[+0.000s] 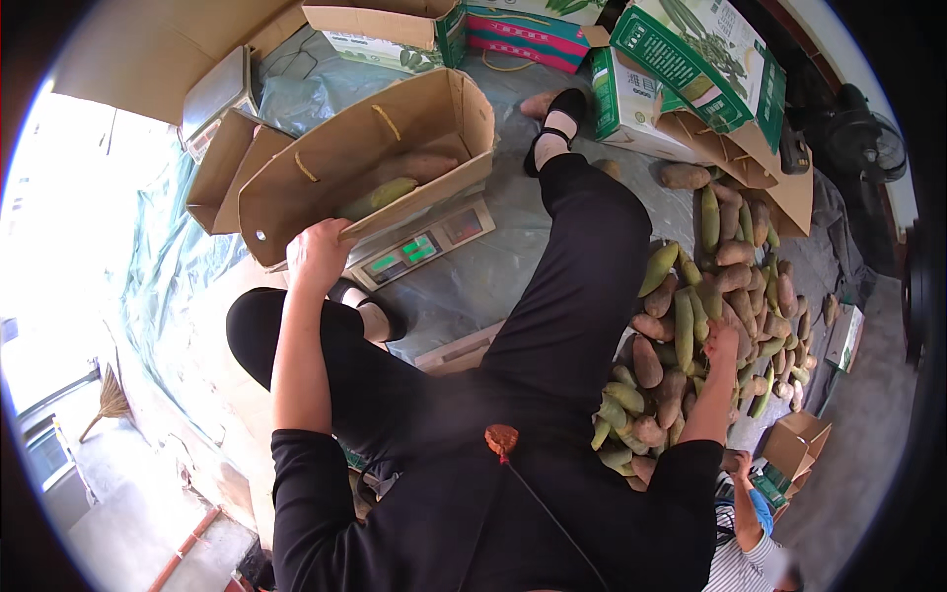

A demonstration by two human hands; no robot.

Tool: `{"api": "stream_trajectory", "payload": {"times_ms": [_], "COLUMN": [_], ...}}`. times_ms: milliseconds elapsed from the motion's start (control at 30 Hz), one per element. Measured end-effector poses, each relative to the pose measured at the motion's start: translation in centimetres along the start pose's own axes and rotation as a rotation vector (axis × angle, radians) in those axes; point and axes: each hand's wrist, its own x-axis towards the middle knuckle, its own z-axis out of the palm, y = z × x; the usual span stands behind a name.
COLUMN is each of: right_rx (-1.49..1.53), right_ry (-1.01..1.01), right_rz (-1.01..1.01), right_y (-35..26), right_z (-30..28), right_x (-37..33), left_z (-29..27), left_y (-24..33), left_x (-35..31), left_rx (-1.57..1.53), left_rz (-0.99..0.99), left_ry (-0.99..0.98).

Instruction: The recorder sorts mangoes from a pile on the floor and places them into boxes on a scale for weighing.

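My left hand [319,255] is closed on the near rim of an open cardboard box [370,118] with yellow cord handles. Inside the box lie a long green vegetable [383,196] and a reddish-brown tuber [424,166]. The box rests on a scale [424,247] with lit green digits. Over to the right, my right hand [722,340] is down in a heap of brown tubers [735,277] and long green vegetables [684,326]. Its fingers are partly lost among the produce, and whether it grips a piece does not show.
Green-and-white cartons [631,104] stand at the back right, near a black fan [863,138]. A smaller open box [222,173] adjoins the left side. Plastic sheeting [503,252] covers the floor. Another person in a striped shirt [740,562] is at the lower right. A broom [107,403] leans far left.
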Motion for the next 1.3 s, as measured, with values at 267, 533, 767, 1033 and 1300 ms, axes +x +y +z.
{"api": "stream_trajectory", "payload": {"times_ms": [267,533,767,1033,1300], "right_rx": [0.111,-0.081,-0.21,0.209,0.338], "right_ry": [-0.124,-0.582,-1.01,-0.836,-0.262], "right_rz": [-0.45,-0.871,-0.919,-1.077,-0.782], "right_y": [-19.5,-32.2,-36.0,-35.9,-25.4], "right_z": [2.8,10.0,24.0,26.0,14.2], "right_x": [-16.6,-26.9,-29.2,-27.6,-15.0], "left_z": [2.7,2.2,2.3,2.7,2.5], "left_y": [0.2,0.4,0.3,-0.4,0.1], "left_x": [1.9,1.6,1.8,2.6,2.0], "left_rx": [-0.09,-0.061,-0.002,0.002,-0.216], "left_rz": [0.052,0.072,0.036,0.05,0.085], "left_ry": [-0.025,-0.026,-0.051,-0.103,-0.039]}}
